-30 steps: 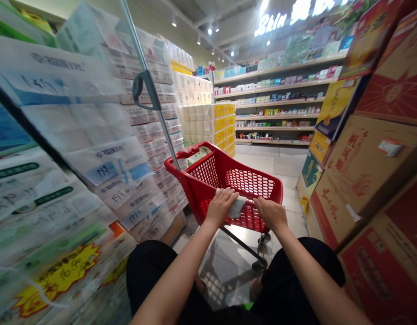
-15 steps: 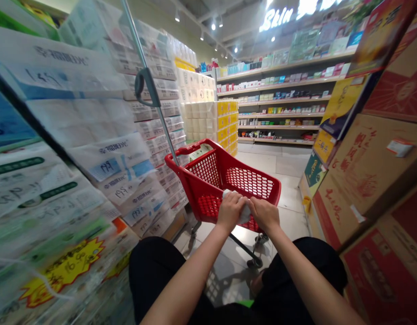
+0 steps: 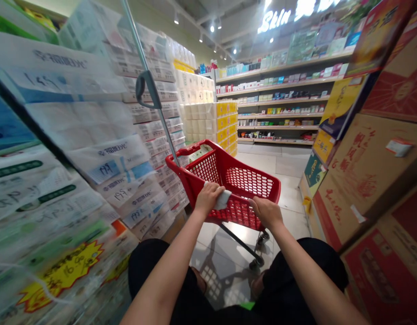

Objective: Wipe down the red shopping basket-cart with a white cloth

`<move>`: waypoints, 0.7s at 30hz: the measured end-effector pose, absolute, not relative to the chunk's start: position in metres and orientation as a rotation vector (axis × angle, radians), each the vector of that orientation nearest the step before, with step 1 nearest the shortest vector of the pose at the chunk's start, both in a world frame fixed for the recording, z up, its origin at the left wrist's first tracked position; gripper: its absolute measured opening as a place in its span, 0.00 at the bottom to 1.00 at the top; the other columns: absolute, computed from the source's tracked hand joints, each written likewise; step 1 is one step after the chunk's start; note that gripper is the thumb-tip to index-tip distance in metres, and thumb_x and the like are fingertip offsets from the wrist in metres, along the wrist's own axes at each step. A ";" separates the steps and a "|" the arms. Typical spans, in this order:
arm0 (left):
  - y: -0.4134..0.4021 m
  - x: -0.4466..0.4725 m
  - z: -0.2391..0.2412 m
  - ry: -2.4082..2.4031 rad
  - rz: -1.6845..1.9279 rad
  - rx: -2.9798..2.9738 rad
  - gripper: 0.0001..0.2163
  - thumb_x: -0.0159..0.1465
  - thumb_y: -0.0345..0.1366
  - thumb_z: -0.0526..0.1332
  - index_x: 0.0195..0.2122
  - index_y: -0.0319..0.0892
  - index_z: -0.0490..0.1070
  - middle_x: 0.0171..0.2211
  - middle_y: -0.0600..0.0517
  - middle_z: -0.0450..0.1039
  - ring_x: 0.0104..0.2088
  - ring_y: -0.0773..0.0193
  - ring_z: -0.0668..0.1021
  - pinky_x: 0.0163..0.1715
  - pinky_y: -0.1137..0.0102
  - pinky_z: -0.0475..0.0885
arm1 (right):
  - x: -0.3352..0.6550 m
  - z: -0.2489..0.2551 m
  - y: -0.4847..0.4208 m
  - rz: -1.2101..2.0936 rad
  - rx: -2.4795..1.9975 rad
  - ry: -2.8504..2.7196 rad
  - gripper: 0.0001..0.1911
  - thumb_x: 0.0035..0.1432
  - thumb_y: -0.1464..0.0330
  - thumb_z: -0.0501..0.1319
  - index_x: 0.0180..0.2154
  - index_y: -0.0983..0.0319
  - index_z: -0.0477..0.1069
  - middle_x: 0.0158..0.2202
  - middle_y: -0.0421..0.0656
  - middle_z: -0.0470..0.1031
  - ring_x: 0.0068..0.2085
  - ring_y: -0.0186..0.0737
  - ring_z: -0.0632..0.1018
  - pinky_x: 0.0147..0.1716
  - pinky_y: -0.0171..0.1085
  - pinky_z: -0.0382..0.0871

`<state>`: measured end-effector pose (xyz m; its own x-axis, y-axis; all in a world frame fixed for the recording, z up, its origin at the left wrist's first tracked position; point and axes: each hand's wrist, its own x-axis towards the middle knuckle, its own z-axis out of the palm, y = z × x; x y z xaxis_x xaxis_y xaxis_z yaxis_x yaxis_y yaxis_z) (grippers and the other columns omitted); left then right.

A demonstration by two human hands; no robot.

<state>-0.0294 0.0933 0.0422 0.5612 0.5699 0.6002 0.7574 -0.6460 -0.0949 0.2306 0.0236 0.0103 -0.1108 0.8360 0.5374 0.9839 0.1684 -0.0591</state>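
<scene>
A red plastic shopping cart (image 3: 208, 205) with perforated sides stands in front of my knees, its near rim toward me. My left hand (image 3: 211, 197) is closed on a white cloth (image 3: 223, 200), pressing it over the rim toward the left corner. On the right part of the same rim, my right hand (image 3: 267, 211) has its fingers wrapped round the edge. A metal pole with a grey loop handle (image 3: 147, 89) rises at the cart's left corner. Inside the cart, the part of the basket that shows is red mesh.
Stacked tissue packs (image 3: 116, 153) with handwritten prices rise close on the left. Cardboard cartons (image 3: 374, 158) are piled close on the right. Beyond the cart, shelves (image 3: 279, 101) hold many small boxes and bottles. Pale floor tiles (image 3: 286, 180) run between the stacks.
My left hand has slid left along the cart's rim with the white cloth, away from my right hand. My right hand stays on the rim, almost where it was.
</scene>
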 end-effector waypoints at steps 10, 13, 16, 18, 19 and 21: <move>0.096 -0.042 0.053 -1.175 -0.717 -2.309 0.13 0.66 0.29 0.54 0.49 0.48 0.69 0.44 0.49 0.68 0.49 0.57 0.69 0.58 0.58 0.60 | 0.271 0.008 0.030 -0.426 -1.649 -2.067 0.25 0.69 0.54 0.40 0.32 0.58 0.69 0.31 0.40 0.77 0.32 0.35 0.75 0.26 0.35 0.50; 0.090 -0.031 0.053 -1.180 -0.688 -2.274 0.13 0.66 0.30 0.54 0.51 0.48 0.68 0.44 0.48 0.69 0.49 0.56 0.69 0.57 0.58 0.61 | 0.282 0.013 0.031 -0.402 -1.617 -2.110 0.24 0.70 0.55 0.40 0.37 0.57 0.70 0.33 0.41 0.77 0.34 0.36 0.76 0.28 0.35 0.54; 0.084 -0.023 0.054 -1.179 -0.665 -2.268 0.13 0.67 0.31 0.54 0.52 0.49 0.67 0.44 0.48 0.69 0.48 0.56 0.69 0.56 0.57 0.62 | 0.277 0.020 0.032 -0.432 -1.569 -2.126 0.22 0.70 0.58 0.40 0.40 0.58 0.70 0.36 0.42 0.77 0.38 0.37 0.75 0.33 0.36 0.56; 0.081 -0.017 0.054 -1.178 -0.664 -2.268 0.14 0.67 0.31 0.54 0.52 0.49 0.67 0.43 0.48 0.69 0.48 0.56 0.70 0.57 0.57 0.61 | 0.263 0.024 0.032 -0.461 -1.540 -2.134 0.21 0.70 0.58 0.41 0.42 0.59 0.70 0.38 0.43 0.77 0.39 0.37 0.75 0.36 0.36 0.56; 0.079 -0.015 0.054 -1.175 -0.672 -2.270 0.14 0.67 0.31 0.54 0.52 0.48 0.67 0.43 0.48 0.69 0.48 0.56 0.70 0.57 0.56 0.61 | 0.254 0.025 0.033 -0.475 -1.535 -2.127 0.21 0.70 0.57 0.41 0.42 0.59 0.70 0.38 0.43 0.77 0.39 0.38 0.74 0.36 0.37 0.56; 0.075 -0.011 0.053 -1.164 -0.695 -2.280 0.14 0.67 0.31 0.53 0.53 0.48 0.67 0.44 0.48 0.70 0.48 0.56 0.70 0.57 0.56 0.62 | 0.235 0.027 0.032 -0.502 -1.565 -2.066 0.22 0.69 0.56 0.43 0.40 0.59 0.70 0.37 0.44 0.77 0.39 0.38 0.73 0.37 0.37 0.54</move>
